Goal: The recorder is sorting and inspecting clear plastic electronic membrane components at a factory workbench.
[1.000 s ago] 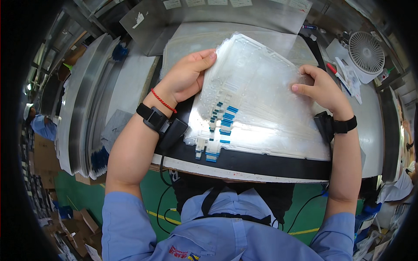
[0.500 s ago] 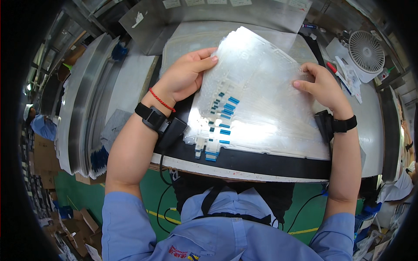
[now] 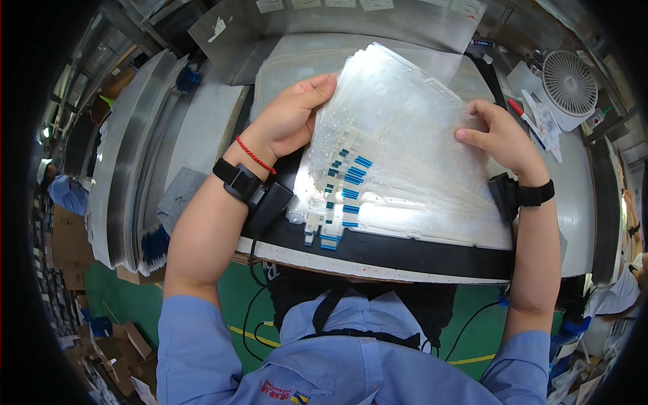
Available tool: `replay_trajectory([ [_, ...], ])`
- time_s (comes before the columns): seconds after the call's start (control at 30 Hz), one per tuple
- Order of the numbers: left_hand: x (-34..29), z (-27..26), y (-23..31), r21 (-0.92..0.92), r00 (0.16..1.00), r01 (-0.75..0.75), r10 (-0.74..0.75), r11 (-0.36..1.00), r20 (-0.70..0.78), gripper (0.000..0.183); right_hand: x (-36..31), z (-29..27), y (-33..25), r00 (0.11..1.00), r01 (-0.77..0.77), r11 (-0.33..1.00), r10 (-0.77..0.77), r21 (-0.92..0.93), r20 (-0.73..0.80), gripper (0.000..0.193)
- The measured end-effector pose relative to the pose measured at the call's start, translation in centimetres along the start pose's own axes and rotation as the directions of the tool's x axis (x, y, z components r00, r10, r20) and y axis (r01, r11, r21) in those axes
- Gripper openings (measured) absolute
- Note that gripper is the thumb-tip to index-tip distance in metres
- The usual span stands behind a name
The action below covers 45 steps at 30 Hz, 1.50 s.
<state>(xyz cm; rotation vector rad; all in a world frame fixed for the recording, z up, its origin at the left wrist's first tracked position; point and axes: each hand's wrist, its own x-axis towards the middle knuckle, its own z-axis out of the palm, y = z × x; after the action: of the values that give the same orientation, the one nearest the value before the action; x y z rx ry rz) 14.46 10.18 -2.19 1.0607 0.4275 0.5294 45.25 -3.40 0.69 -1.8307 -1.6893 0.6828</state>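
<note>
A stack of clear plastic sheets (image 3: 405,135) lies fanned and tilted on the bench in front of me. Short flat ribbon tails with blue ends (image 3: 349,194) show along the left part of the stack. My left hand (image 3: 297,115) is closed on the upper left edge, thumb on top and the other fingers partly hidden. On the right edge, my right hand (image 3: 503,135) pinches the sheets between thumb and fingers. Under the far part of the stack rest more translucent sheets (image 3: 297,57).
A black strip (image 3: 432,255) runs along the bench's near edge. Bent metal panels (image 3: 125,162) with blue brushes (image 3: 155,243) stand on the left. At the right are a white fan (image 3: 569,81), a red-capped marker (image 3: 516,106) and a plastic bag (image 3: 548,128). A metal guard (image 3: 405,30) rises behind.
The sheets at the left of the stack have shifted slightly, and their blue-ended tails sit a little differently. Both hands keep their hold; the view has moved only slightly.
</note>
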Motion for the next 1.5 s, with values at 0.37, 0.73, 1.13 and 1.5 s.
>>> replay_trajectory([
  [0.37, 0.1, -0.3, 0.2, 0.155, 1.000, -0.017, 0.018, 0.988, -0.005, 0.045, 0.2, -0.1, 0.3, 0.999, -0.036, 0.992, 0.037, 0.125, -0.003, 0.038],
  [0.73, 0.2, -0.9, 0.0, 0.093, 0.996, -0.083, 0.081, 0.992, 0.029, 0.049, 0.3, 0.0, 0.3, 0.999, -0.018, 0.999, 0.016, 0.050, 0.033, 0.039],
  [1.13, -0.2, 0.0, 1.1, -0.071, 0.993, -0.110, 0.114, 0.991, 0.044, 0.052, 0.1, 0.4, 0.1, 0.995, 0.080, 0.992, -0.085, 0.093, 0.052, 0.044],
  [1.5, -1.0, 0.2, 2.1, 0.266, 0.969, -0.240, 0.248, 0.934, 0.003, 0.039, -1.0, 0.4, -2.9, 0.931, 0.273, 0.929, -0.321, -0.251, -0.174, 0.052],
])
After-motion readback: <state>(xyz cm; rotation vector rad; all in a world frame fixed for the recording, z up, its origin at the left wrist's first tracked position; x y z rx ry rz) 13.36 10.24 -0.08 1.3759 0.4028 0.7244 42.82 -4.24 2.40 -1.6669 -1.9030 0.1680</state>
